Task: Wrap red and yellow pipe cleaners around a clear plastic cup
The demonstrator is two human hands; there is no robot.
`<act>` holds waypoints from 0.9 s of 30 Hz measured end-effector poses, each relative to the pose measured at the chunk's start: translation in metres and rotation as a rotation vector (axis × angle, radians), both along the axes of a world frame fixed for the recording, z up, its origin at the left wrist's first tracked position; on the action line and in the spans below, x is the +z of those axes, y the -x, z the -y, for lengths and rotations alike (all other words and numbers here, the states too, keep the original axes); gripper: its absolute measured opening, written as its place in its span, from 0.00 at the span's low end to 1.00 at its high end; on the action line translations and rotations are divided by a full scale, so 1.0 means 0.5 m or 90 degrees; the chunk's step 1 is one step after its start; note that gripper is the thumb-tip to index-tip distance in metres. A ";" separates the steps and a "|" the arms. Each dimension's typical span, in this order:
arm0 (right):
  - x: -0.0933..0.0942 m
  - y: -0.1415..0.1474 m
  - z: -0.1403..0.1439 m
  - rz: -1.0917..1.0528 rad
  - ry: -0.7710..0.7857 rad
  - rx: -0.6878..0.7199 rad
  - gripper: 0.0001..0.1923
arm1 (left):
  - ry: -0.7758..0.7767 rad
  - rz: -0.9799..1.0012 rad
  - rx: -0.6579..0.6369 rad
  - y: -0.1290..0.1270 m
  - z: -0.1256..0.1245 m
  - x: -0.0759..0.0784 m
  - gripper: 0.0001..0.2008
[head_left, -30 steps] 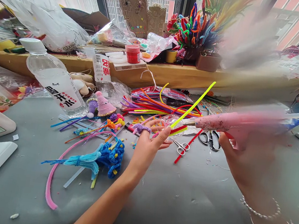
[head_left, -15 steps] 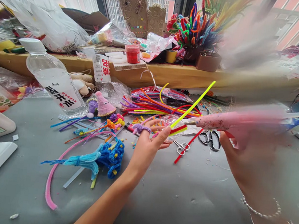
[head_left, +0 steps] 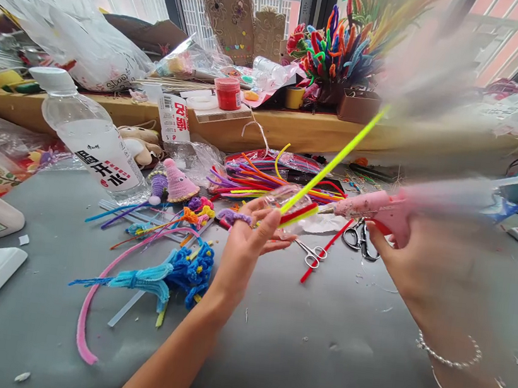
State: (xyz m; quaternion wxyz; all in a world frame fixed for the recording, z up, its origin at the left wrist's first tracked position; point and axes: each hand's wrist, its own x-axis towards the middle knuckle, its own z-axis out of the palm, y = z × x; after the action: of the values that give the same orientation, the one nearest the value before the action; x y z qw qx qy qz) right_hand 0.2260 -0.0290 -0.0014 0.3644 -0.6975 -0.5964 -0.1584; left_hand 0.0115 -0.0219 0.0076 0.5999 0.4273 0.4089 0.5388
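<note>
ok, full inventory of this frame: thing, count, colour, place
glue gun: 1, pink, right hand
stem: 1, neon yellow, left hand, at the gun's tip
stem pile: many, mixed colours, table centre
scissors: 1 black, below gun; small pair: 1, silver, beside
bottle: 1, clear, white cap, table left
blue bundle: 1, blue, near left wrist
pink stem: 1, curved, front left
jar: 1, red, sill
bouquet: 1, multicolour, sill
table: grey
left hand: holds stem
right hand: grips gun, bracelets on the wrist

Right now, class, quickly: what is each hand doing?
Left hand: closed on a yellow-green pipe cleaner and a small clear piece.
Right hand: closed on a pink glue gun, nozzle at the pipe cleaner.
</note>
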 end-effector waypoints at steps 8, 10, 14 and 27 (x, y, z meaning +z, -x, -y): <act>-0.032 -0.002 -0.018 -0.106 0.305 0.099 0.22 | -0.067 0.102 0.147 0.055 -0.019 0.033 0.21; -0.039 0.008 -0.018 -0.116 0.333 0.128 0.22 | -0.074 0.127 0.175 0.063 -0.023 0.038 0.18; -0.057 0.032 -0.018 -0.133 0.353 0.156 0.20 | -0.064 0.144 0.206 0.064 -0.027 0.036 0.17; -0.103 0.076 -0.013 -0.066 0.316 0.232 0.21 | -0.026 0.122 0.143 0.056 -0.028 0.026 0.19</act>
State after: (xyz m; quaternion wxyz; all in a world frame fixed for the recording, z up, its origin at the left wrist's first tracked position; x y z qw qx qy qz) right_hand 0.1878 -0.0227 -0.0531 0.2350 -0.6541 -0.7126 0.0956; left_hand -0.0165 -0.0078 0.0207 0.5633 0.3375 0.3844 0.6489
